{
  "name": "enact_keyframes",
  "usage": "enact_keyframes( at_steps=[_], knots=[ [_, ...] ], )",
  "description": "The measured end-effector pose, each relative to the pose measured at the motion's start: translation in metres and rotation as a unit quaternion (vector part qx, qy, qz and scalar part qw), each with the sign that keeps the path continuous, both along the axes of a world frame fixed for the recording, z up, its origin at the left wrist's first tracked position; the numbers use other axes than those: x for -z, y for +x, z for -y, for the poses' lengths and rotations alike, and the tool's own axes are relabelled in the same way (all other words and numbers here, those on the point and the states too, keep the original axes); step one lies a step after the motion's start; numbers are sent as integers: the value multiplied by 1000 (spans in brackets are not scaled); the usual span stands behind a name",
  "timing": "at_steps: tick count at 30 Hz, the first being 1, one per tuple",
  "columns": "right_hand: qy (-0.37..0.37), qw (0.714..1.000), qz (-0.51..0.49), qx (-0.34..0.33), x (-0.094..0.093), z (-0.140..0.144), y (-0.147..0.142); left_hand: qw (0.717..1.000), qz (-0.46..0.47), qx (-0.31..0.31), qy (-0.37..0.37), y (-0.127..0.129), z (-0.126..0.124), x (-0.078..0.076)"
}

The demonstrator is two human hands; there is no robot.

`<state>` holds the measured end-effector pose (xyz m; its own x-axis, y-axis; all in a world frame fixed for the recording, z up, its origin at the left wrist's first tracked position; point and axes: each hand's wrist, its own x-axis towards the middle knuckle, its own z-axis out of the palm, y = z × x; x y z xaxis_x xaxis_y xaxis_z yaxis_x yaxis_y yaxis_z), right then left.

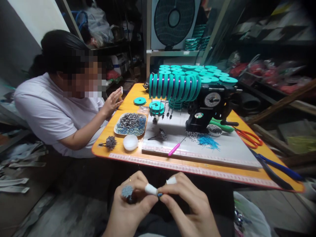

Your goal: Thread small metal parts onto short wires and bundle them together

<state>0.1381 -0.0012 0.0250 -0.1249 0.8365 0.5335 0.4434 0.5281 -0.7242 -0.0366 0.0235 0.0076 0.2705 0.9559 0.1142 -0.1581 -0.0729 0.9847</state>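
Just off the table's front edge, my left hand (130,210) and my right hand (190,202) meet fingertip to fingertip. Between them shows a small blue piece (160,195), pinched by the right thumb and forefinger; the left thumb and forefinger close against its other end. A bundle of small grey-tipped pieces (127,192) is tucked in the curled fingers of my left hand, its lower part hidden. White tape (151,189) wraps a left fingertip, and another white wrap (171,180) covers a right finger.
On the yellow table (103,153) stand a tray of small metal and blue parts (130,123), a white bowl (130,143), a pink-handled tool (174,149), a black machine with green spools (175,87), scissors (251,140) and pliers (276,168). A co-worker (61,112) sits left.
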Motion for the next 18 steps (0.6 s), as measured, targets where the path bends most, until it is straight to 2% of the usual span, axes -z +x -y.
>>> enact_keyframes(
  at_steps=[3,5,7,9,11,14,16,18],
  knots=[
    [47,998,40,22,4,-7,7,998,-19,-30,43,0,3,-11],
    [104,984,111,98,8,-13,18,999,-11,-36,37,-2,6,-18],
    [146,954,185,188,10,-18,28,998,-3,-38,46,-6,10,-24],
    [153,938,219,220,7,-17,32,997,-25,-17,75,-7,13,-27],
    [119,958,208,159,0,-10,28,993,-66,-8,99,-5,15,-28],
    [35,991,130,-25,-8,3,12,990,-82,-82,79,4,14,-27],
    [-12,996,63,-66,-9,7,3,989,-72,-126,41,8,13,-25],
    [-26,998,21,-58,-7,7,-2,992,-75,-104,6,10,10,-22]
  ],
)
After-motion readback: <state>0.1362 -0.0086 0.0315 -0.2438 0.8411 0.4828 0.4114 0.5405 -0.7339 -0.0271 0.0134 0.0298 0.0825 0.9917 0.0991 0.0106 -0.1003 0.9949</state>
